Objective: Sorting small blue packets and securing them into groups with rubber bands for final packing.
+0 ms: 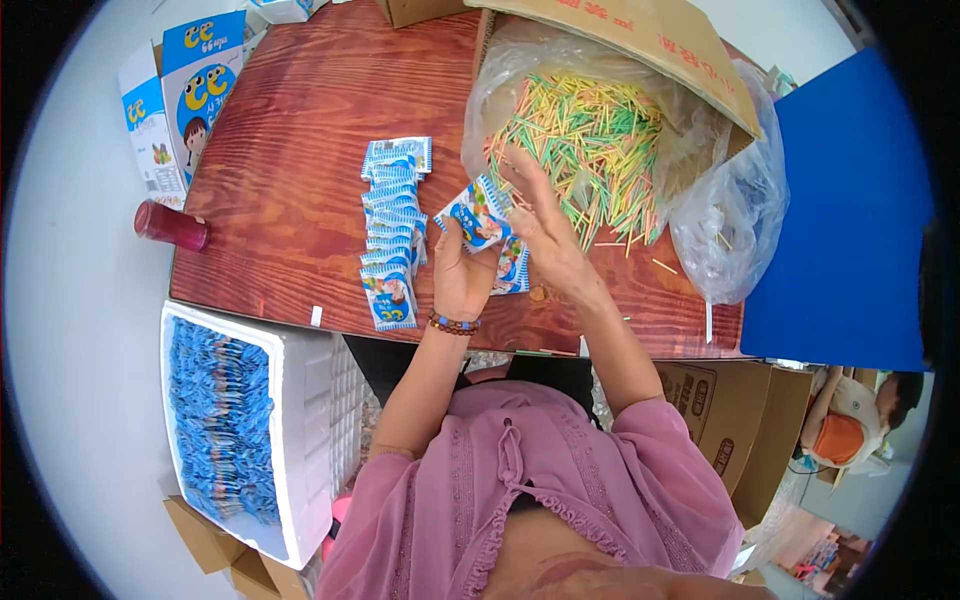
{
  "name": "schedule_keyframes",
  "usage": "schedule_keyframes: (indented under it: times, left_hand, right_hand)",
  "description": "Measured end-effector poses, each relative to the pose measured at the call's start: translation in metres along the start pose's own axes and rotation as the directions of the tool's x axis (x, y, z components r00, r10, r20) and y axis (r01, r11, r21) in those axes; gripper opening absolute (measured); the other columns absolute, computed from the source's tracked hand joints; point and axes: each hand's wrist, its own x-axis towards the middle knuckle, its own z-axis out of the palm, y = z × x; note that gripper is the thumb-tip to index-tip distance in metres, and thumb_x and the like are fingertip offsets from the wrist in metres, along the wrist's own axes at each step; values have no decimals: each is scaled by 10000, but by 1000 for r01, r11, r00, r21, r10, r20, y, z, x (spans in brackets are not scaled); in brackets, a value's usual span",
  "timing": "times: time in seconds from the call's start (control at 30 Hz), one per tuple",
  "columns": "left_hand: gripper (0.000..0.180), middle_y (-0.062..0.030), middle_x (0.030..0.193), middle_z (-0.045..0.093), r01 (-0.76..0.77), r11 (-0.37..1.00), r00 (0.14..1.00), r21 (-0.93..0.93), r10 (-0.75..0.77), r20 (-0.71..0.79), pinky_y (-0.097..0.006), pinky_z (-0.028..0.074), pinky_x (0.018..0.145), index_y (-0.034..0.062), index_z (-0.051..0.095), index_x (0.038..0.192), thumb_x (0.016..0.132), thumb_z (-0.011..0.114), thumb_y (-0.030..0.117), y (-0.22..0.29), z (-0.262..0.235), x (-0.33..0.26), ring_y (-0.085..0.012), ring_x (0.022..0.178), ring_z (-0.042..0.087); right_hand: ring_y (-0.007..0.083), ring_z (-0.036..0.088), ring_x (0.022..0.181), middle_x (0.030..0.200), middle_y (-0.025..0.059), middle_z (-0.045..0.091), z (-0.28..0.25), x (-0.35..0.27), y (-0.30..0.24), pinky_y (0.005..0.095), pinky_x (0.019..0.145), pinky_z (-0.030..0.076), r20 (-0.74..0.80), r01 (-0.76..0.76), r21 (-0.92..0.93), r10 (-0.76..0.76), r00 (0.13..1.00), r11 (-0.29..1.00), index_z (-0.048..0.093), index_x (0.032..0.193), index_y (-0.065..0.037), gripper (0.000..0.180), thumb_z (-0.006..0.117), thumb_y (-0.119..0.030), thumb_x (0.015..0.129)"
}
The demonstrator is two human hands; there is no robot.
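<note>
A small blue-and-white candy packet (478,213) is held up in my left hand (464,272), fingers closed on its lower left side. My right hand (548,235) is beside the packet's right edge, its fingers stretched out and apart. Whether its thumb touches the packet is hard to tell. Another packet (514,267) shows behind my left hand, on the table. To the left, an overlapping row of similar packets (390,230) runs toward the table's near edge. Beyond my right hand, a heap of thin coloured sticks (590,140) lies in a plastic-lined carton (690,45).
A white foam box (282,430) filled with blue packets stands left of the reddish wooden table (300,170). A red jar (172,225) lies near the left edge by printed boxes (205,90). A blue panel (840,220) stands at right. Another person (850,425) is at far right.
</note>
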Motion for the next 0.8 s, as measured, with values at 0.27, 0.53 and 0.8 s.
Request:
schedule_keyframes:
  times: [0.27, 0.53, 0.8]
  left_hand:
    - [302, -71, 1180, 615, -36, 998, 996, -51, 40, 79, -397, 428, 983, 49, 562, 1181, 973, 527, 266, 14, 12, -6, -192, 1084, 574]
    - [170, -63, 1041, 651, -127, 988, 992, 88, 129, -16, -336, 473, 884, 45, 615, 1046, 983, 503, 156, 27, -11, -18, -159, 975, 595]
    - [121, -25, 936, 627, -394, 883, 889, 257, 437, -137, -309, 475, 806, 29, 613, 994, 969, 523, 106, 50, -11, -49, -121, 864, 584]
  right_hand:
    - [162, 590, 940, 1025, 118, 622, 9, -6, -21, 295, 845, 467, -70, -252, -81, 247, 967, 964, 631, 1067, 40, 212, 537, -85, 924]
    - [188, 591, 910, 1029, 130, 623, 12, -7, -10, 291, 805, 465, 41, 121, -277, -115, 993, 953, 629, 1061, 48, 208, 537, -77, 923]
    - [176, 586, 769, 837, 94, 624, 28, 6, -18, 291, 673, 448, 121, 55, -284, -21, 992, 957, 691, 915, 20, 133, 593, -61, 878]
